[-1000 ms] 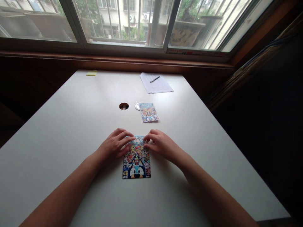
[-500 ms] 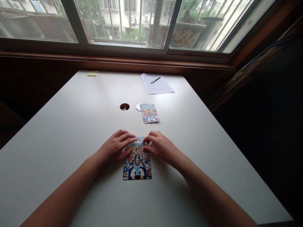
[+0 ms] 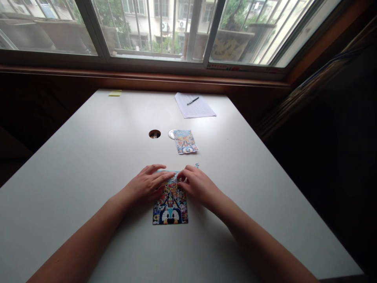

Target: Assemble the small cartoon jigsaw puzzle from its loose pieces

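A small colourful jigsaw puzzle (image 3: 171, 206) with a blue cartoon face lies flat on the white table (image 3: 88, 157) in front of me. My left hand (image 3: 147, 184) rests on its upper left part, fingers stretched flat and pressing down. My right hand (image 3: 197, 184) covers the upper right corner, fingers curled with the tips pressed onto the puzzle near the top edge. The fingertips of both hands nearly meet. One loose puzzle piece (image 3: 196, 165) lies just beyond my right hand.
A small printed picture card (image 3: 185, 142) lies further back beside a round silver cap (image 3: 171, 133) and a cable hole (image 3: 154, 134). A sheet of paper (image 3: 194, 106) with a pen (image 3: 193, 100) and a yellow sticky pad (image 3: 115, 93) sit near the window sill.
Both hands slid a little closer together over the puzzle's top edge. A loose piece beyond my right hand has come into sight.
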The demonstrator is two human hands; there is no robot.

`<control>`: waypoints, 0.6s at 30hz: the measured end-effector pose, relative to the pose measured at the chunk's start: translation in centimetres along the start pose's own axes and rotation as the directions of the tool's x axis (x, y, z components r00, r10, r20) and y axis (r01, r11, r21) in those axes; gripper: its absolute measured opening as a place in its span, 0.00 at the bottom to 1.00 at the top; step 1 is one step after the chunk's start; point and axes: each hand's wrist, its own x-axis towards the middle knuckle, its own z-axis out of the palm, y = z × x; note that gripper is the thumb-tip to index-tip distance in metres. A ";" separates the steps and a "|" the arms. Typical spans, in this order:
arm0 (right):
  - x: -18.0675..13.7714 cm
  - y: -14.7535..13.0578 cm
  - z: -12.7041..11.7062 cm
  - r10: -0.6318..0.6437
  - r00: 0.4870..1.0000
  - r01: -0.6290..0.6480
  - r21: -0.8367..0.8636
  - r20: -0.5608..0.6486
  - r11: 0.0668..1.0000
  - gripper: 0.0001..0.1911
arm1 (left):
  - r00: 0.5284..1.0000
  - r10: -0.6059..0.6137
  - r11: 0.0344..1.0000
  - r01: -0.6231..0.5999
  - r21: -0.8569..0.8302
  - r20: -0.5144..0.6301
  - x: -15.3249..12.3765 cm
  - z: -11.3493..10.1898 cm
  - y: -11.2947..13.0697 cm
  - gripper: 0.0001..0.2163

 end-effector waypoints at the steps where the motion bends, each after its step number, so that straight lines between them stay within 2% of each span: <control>1: 0.0 0.0 0.1 0.006 1.000 -0.006 -0.003 -0.006 1.000 0.05 | 1.000 -0.003 1.000 0.003 0.000 0.000 0.0 0.0 0.0 0.28; 18: -0.1 -0.1 0.3 0.012 1.000 -0.011 0.032 -0.022 0.999 0.05 | 1.000 0.004 1.000 -0.005 -0.008 -0.015 -0.1 0.3 -0.2 0.28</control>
